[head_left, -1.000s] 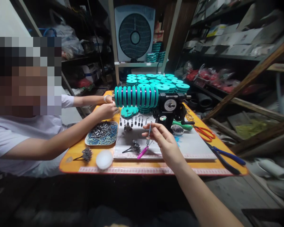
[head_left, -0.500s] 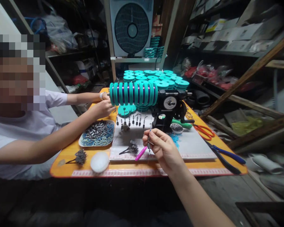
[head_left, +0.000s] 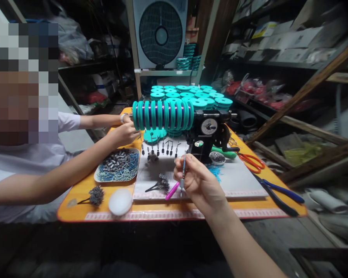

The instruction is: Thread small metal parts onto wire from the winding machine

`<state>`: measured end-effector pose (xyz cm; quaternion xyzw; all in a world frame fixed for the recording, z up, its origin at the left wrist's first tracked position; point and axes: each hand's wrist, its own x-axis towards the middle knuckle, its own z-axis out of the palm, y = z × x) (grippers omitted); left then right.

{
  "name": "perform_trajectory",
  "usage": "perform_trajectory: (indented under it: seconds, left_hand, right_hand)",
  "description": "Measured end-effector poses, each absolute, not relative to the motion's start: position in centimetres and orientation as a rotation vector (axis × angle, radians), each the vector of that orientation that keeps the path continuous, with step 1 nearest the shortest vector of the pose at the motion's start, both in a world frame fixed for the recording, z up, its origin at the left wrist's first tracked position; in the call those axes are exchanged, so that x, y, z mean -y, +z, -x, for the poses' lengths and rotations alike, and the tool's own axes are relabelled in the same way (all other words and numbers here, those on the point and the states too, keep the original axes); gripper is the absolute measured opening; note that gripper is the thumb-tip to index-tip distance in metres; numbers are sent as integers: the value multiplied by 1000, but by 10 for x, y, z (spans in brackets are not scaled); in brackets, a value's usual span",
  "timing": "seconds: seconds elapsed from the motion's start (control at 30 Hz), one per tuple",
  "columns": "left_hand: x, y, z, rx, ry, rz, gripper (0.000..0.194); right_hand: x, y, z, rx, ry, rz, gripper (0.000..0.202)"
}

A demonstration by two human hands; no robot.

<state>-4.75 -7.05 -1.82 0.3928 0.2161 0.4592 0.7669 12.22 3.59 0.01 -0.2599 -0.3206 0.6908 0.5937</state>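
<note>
My right hand (head_left: 201, 179) pinches a thin blue-and-grey rigged piece (head_left: 184, 166) upright above the front of the white board (head_left: 234, 185). Just left of it a pink pen (head_left: 172, 190) lies on the board, beside a dark bundle of small stems (head_left: 162, 183). Farther back, a row of teal spools (head_left: 162, 116) sits on the shaft of a black winding machine (head_left: 203, 135), with small dark pieces (head_left: 167, 148) hanging below. My left hand does not show.
At the left a person's hands (head_left: 126, 131) touch the spools' end. A tray of weights (head_left: 117, 166) and a white round lump (head_left: 120, 202) are near the left edge. Orange scissors (head_left: 252, 162) and blue-handled pliers (head_left: 282, 192) lie right. Teal spools (head_left: 197, 103) stand behind.
My right hand has shifted slightly, and the thin piece in its fingers now shows more of its blue length. The person at the left has moved a little.
</note>
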Motion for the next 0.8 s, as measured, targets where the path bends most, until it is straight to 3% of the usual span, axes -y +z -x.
perform_trajectory:
  seconds: [0.07,0.4,0.5,0.8]
  left_hand:
    - [34,-8,49,-483,1044,-840,25]
    - [-141,46,70,-581,1235,-851,34]
    - [-159,55,81,-637,1269,-881,27]
    - [-137,40,66,-927,1327,-1073,32]
  right_hand:
    - [-36,0,-121,734,1617,599,27]
    - [-34,1,-119,711,1639,552,24]
    - [-27,-4,-115,687,1643,559,24]
    - [-5,-21,-110,587,1714,524,27]
